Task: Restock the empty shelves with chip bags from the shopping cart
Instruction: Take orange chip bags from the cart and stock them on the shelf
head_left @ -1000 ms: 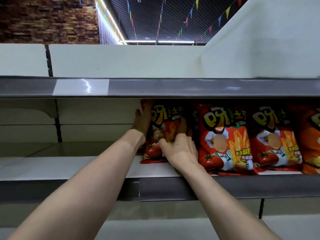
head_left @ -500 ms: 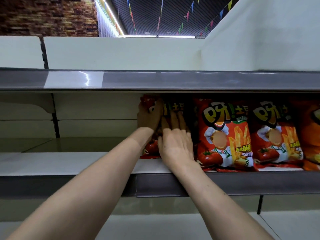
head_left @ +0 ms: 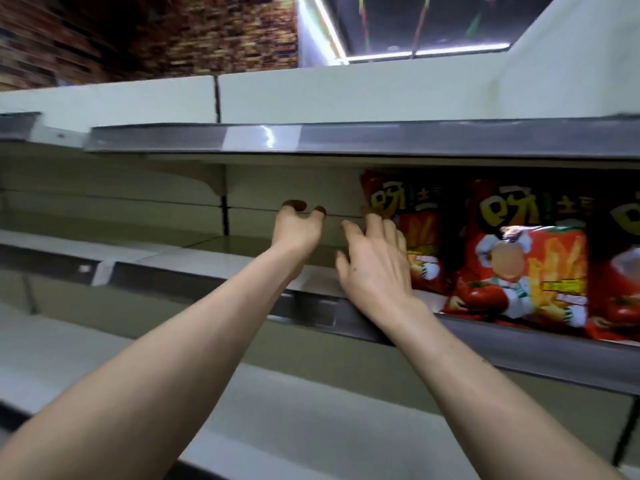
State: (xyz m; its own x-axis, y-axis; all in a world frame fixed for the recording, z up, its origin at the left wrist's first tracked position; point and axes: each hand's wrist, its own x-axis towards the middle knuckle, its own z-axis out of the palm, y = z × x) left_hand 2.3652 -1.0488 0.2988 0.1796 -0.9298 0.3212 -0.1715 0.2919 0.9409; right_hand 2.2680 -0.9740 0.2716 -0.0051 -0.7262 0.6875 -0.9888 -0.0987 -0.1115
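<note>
Red chip bags stand upright in a row on the middle shelf (head_left: 214, 268). The leftmost bag (head_left: 412, 233) stands free next to a second bag (head_left: 530, 268), and more bags run off the right edge. My right hand (head_left: 375, 268) hovers just left of the leftmost bag with fingers spread and holds nothing. My left hand (head_left: 298, 230) is further left over the bare shelf, fingers loosely curled, holding nothing. The shopping cart is out of view.
The upper shelf's grey front rail (head_left: 346, 136) hangs low over the bags. The middle shelf stretches bare to the left. A lower shelf (head_left: 311, 420) lies under my forearms. The view is tilted and blurred.
Both hands have let go of the leftmost bag and drawn back to its left. The view has swung left and tilted.
</note>
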